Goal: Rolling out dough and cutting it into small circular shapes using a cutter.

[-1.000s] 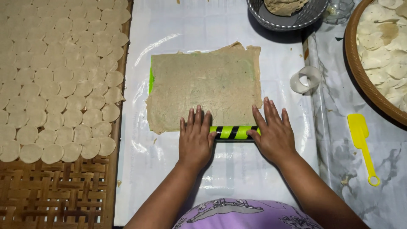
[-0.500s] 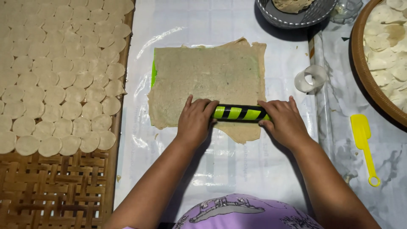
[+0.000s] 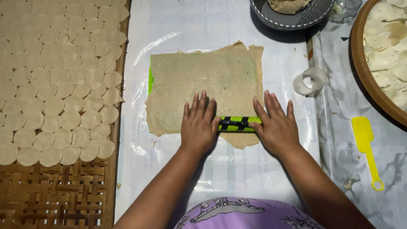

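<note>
The dough sheet (image 3: 203, 85) lies flat on the plastic-covered desk (image 3: 271, 178), and the green-and-black roller (image 3: 237, 124) sits across its near edge. My left hand (image 3: 198, 125) and right hand (image 3: 275, 127) press down on the roller's two ends, fingers (image 3: 199, 104) spread flat and apart, clamped on nothing (palms do the work). I judge this the flattening step, mid-stroke. The next push calls for even pressure from both palms, since the near edge looks ragged. Cut rounds (image 3: 55, 85) fill the woven tray (image 3: 55, 195) to my left; a clear ring cutter (image 3: 309, 81) waits near my right hand.
</note>
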